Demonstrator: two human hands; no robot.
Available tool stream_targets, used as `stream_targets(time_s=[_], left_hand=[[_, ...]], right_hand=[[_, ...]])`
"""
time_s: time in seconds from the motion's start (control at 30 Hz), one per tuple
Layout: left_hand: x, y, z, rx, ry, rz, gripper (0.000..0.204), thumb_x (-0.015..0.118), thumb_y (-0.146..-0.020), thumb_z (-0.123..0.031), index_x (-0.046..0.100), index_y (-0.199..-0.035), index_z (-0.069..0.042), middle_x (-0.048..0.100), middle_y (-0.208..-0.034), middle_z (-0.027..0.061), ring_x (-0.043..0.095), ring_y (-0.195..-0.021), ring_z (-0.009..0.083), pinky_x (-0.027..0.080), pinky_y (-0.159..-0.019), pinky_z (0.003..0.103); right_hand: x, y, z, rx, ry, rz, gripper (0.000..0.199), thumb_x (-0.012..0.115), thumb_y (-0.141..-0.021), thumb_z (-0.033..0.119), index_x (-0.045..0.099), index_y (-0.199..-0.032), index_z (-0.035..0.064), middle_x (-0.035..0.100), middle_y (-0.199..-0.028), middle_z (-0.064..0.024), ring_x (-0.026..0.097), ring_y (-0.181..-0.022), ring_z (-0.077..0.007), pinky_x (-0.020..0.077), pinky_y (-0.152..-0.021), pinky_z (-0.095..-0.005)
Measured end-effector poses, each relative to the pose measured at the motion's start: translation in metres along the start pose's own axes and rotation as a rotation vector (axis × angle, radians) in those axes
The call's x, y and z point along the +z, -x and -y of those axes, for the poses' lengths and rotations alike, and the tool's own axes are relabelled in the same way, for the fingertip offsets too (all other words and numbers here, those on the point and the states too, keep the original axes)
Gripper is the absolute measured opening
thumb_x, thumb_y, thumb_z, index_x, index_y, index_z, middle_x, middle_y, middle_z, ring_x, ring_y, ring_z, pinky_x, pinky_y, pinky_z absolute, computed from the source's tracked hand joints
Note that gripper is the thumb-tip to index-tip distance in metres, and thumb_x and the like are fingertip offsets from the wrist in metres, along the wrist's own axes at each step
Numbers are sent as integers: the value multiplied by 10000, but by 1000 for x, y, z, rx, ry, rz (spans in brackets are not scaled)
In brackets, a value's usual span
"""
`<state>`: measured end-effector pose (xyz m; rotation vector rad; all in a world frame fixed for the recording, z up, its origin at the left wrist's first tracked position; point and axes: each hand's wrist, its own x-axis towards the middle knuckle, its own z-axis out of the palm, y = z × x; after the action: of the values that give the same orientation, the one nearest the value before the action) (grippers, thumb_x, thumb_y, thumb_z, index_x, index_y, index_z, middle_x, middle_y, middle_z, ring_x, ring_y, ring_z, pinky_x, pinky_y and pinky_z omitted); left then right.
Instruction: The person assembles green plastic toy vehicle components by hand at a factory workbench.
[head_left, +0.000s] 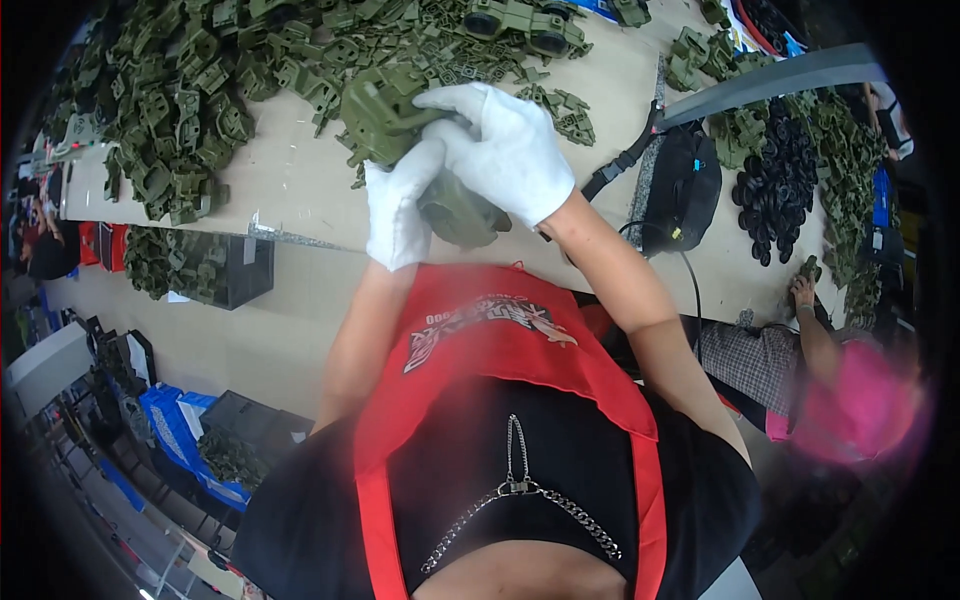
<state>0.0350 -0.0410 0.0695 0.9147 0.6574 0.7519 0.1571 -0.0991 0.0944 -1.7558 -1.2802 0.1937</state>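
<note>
Your left hand (397,215) and right hand (503,145), both white-gloved, clamp green toy body (385,120) above table edge (300,238). Finished toy truck (520,22) beyond it; heap of loose green parts (170,110) left unassembled.

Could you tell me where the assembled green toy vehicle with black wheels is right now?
The toy vehicle sits at the top centre of the head view, on the table's far side amid the green parts, beyond the right hand.
</note>
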Motion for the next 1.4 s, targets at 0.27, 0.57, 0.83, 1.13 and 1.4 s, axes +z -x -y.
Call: stream_targets(time_s=[0.27, 0.57, 0.83, 1.13, 1.4], left_hand=[[-7, -3, -4, 81, 320, 45, 383, 529, -873, -147, 513, -1207, 39, 624, -1069, 142, 601, -1006, 244, 477, -935, 398], [-39, 36, -36, -111, -1067, 542, 420, 752, -707, -138, 636, -1098, -37, 665, -996, 161, 632, -951, 254, 475, -904, 339], [-21, 31, -26, -347, -615, 607, 584, 812, -684, -215, 585, -1154, 47, 661, -1022, 104, 596, -929, 154, 476, -866, 303], [-15, 49, -17, -342, -714, 409, 637, 814, -660, -308, 586, -1147, 34, 652, -1044, 162, 636, -953, 237, 487, -868, 350], [-14, 53, -16, -130, -1009, 472, 663, 759, -677, -407, 591, -1188, -18, 626, -1094, 193, 592, -1022, 395, 468, -887, 437]], right_hand=[[-26, 41, -3, 538, -869, 218, 606, 734, -822, 228, 508, -1299, -69, 671, -1043, -123, 621, -904, -138, 489, -853, -267], [-69, 23, -51, 264, -106, 563, 568, 798, -693, 407, 664, -1119, 56, 704, -969, -119, 686, -845, -209, 527, -764, -309], [-64, 38, -26, 271, -514, 683, 599, 812, -630, 190, 618, -1174, 28, 665, -1114, -122, 638, -1013, -244, 500, -874, -334], [-48, 71, -4, 612, -904, 309, 497, 696, -733, -45, 576, -1215, -25, 626, -1146, -75, 593, -985, -115, 488, -869, -267], [-56, 86, -19, 623, -1028, 342, 641, 677, -683, -110, 521, -1301, -38, 620, -1207, -127, 592, -1067, -188, 477, -934, -320]])
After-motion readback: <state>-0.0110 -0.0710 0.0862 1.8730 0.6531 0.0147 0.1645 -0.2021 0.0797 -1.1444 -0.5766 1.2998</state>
